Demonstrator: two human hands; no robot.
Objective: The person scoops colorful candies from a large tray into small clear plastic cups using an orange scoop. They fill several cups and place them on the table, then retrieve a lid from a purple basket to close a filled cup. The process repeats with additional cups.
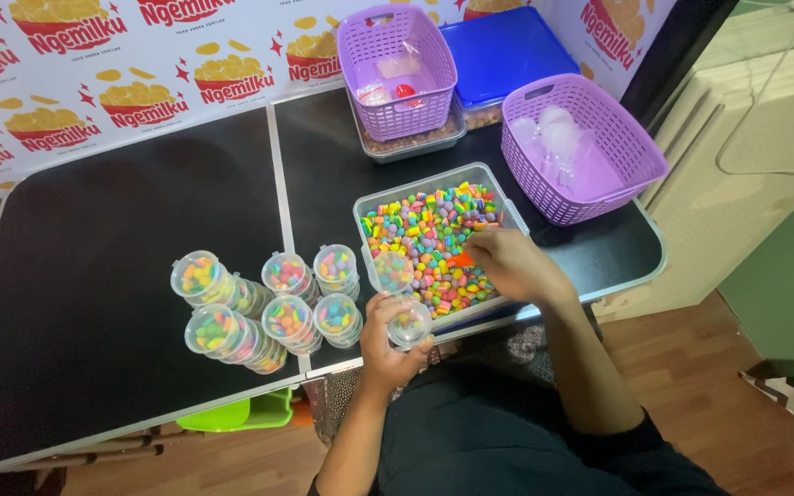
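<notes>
Clear plastic, the small round cup (408, 323) is gripped in the left hand (388, 344) at the table's near edge, fingers wrapped around its side; a few coloured candies are seen inside. Just beyond it, a grey tray (434, 180) heaped with multicoloured candies (420, 234) is entered by the right hand (507, 264), closed on an orange scoop (460, 260) — only its tip is shown. Stacked filled cups (268, 308) are ranged to the left on the black table (94, 276). Farther back, two purple baskets (590, 152) and a blue-lidded box (505, 50) are set — one basket resting on another tray.
</notes>
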